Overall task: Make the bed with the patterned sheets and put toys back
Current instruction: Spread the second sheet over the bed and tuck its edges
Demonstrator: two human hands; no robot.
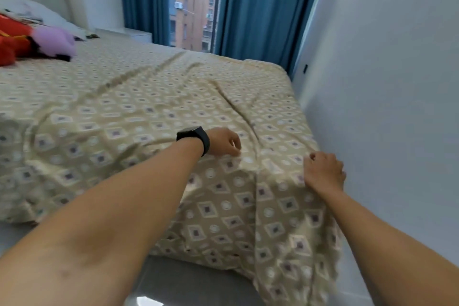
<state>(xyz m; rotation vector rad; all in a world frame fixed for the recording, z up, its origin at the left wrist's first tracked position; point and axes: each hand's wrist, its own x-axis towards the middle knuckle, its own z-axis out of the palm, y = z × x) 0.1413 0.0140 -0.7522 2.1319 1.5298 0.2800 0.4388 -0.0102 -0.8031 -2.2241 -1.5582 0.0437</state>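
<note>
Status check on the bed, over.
Left hand and right hand both grip beige diamond-patterned sheet at foot corner. Sheet creased. Red plush toy and purple plush toy lie near pillow.

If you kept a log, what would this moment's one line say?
step: smoothing patterned sheet at corner | left hand: gripping sheet | right hand: gripping sheet | toys: near headboard
</note>
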